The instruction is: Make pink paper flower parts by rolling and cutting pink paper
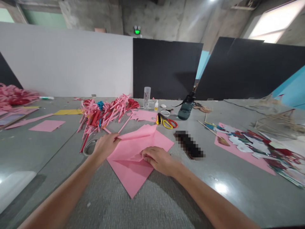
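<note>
A partly folded sheet of pink paper (pixel 133 175) lies in front of me with one corner pointing toward me. My left hand (pixel 106 143) is closed on its upper left edge, fingertips partly hidden behind a fold. On the right, my right hand (pixel 158 159) pinches a raised flap near the middle of the sheet. A roll of tape (pixel 90 148) sits on the table just left of my left hand. Beyond the paper lie yellow and red-handled scissors (pixel 169 122), and a dark phone-like object (pixel 189 144), blurred out, rests to the right.
Bundles of pink and red paper strips (pixel 107 111) spread at the back left. A clear bottle (pixel 147 98), a small glue bottle (pixel 156 105) and a dark water bottle (pixel 186 108) stand behind. Paper cutouts (pixel 250 143) cover the right side. Upright boards (pixel 166 68) border the grey table.
</note>
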The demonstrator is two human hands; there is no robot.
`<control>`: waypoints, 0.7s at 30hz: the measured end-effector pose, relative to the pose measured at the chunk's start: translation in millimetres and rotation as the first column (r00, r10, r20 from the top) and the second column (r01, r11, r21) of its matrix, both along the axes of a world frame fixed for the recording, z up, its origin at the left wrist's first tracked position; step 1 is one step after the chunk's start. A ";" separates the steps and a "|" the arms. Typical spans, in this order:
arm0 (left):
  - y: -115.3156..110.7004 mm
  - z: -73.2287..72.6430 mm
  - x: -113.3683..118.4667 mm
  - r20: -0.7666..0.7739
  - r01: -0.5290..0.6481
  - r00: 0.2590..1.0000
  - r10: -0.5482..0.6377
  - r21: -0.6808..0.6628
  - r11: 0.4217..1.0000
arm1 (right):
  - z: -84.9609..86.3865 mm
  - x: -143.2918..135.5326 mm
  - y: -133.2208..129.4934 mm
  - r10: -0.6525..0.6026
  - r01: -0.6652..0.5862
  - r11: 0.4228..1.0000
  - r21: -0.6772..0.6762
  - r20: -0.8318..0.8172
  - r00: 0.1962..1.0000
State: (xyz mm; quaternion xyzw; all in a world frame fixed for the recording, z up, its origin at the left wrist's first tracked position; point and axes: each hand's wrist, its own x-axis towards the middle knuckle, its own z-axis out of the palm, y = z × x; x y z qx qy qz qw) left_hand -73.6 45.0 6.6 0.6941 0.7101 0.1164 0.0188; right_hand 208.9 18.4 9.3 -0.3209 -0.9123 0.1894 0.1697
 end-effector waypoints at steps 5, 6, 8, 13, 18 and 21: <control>-1.3 2.0 2.5 0.016 -0.010 1.000 0.011 -0.032 0.999 | -5.8 0.2 2.7 0.001 -0.001 1.000 0.012 0.001 1.000; -1.3 2.7 3.1 0.023 -0.022 0.999 0.023 -0.037 0.999 | -6.4 0.2 3.2 0.004 -0.004 1.000 0.013 -0.001 1.000; -1.3 3.9 3.9 0.024 -0.066 0.997 0.067 -0.045 0.997 | -6.5 0.0 3.7 0.015 -0.015 1.000 0.016 -0.003 1.000; -2.9 4.7 3.7 -0.008 -0.128 0.992 0.127 -0.067 0.990 | -4.9 -0.5 2.9 0.038 -0.037 0.999 0.030 -0.024 0.999; -3.7 1.6 4.9 0.021 -0.059 0.998 0.057 0.068 0.996 | -1.7 -0.7 1.4 0.027 -0.025 0.999 0.048 -0.033 0.999; -7.3 3.6 13.0 -0.042 0.086 0.996 -0.079 0.236 0.968 | -1.1 0.3 2.3 -0.003 0.007 0.997 0.078 -0.062 0.998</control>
